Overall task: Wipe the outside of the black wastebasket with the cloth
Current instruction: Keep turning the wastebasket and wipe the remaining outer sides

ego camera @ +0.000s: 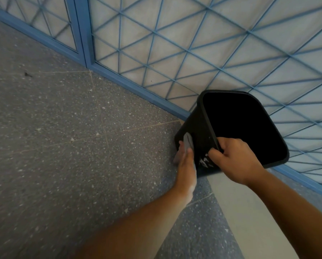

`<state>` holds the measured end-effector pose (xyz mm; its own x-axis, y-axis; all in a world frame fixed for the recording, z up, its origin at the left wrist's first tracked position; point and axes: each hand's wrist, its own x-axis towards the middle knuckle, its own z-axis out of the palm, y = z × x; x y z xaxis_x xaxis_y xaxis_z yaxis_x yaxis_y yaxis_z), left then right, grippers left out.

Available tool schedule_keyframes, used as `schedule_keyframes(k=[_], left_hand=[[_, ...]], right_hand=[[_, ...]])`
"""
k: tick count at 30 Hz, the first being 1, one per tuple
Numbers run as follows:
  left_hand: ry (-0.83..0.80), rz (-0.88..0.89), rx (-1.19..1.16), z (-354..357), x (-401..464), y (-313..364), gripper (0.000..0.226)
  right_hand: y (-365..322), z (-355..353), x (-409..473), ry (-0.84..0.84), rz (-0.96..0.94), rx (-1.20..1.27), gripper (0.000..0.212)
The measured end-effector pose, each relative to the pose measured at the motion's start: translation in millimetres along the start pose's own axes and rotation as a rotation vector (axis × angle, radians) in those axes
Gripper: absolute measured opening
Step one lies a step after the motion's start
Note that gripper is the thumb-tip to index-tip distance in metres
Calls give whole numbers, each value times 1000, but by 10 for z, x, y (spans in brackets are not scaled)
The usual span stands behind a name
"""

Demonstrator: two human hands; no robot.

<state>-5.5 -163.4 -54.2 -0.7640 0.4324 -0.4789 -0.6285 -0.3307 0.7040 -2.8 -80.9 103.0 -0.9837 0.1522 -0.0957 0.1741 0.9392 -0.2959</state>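
Gripping the smooth black wastebasket (197,128) rim, right hand (234,159); flat left hand (186,163) presses grey cloth (187,140).

A building corridor or entryway: speckled terrazzo floor (63,146) meets blue-framed lattice doors (156,53).

Just one head cam here, wide-angle and tilted, looking forward and down at the floor (63,137) and blue grille (193,53), close over both hands at the bin (197,128).
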Motion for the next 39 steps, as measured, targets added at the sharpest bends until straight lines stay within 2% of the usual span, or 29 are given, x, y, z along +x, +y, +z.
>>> schedule_keyframes(k=[3, 5, 8, 11, 15, 18, 21, 26, 30, 32, 35, 39], left_hand=[[-31, 14, 77, -73, -82, -157, 56], [20, -29, 33, -101, -21, -125, 57], [23, 27, -47, 21, 54, 66, 58], [-34, 67, 55, 29, -76, -57, 57], [-8, -5, 69, -115, -30, -99, 54], [-21, 85, 52, 6, -35, 127, 52], [-92, 131, 93, 14, -169, -15, 51], [-28, 15, 69, -105, -32, 122, 52], [-70, 182, 106, 45, -137, 179, 43], [-87, 118, 102, -44, -167, 64, 47], [-19, 15, 62, -128, -18, 114, 54], [-73, 125, 71, 37, -119, 189, 54]], right_hand=[[6, -4, -5, -11, 23, 5, 28], [-2, 8, -6, -10, 30, -1, 29], [-3, 20, 7, 2, 19, -6, 30], [10, 1, -4, -6, 13, 5, 28], [9, 0, -20, -13, 24, 15, 27], [15, 0, -9, -4, 10, 12, 27], [32, -16, -21, -13, 5, -8, 27], [5, 2, -10, -12, 16, 11, 27], [-12, -2, 15, -3, 7, -5, 27], [-6, -6, 8, -5, 20, -12, 27], [-22, 8, 9, -5, 21, 7, 27], [-23, 7, 17, -8, 21, 0, 26]])
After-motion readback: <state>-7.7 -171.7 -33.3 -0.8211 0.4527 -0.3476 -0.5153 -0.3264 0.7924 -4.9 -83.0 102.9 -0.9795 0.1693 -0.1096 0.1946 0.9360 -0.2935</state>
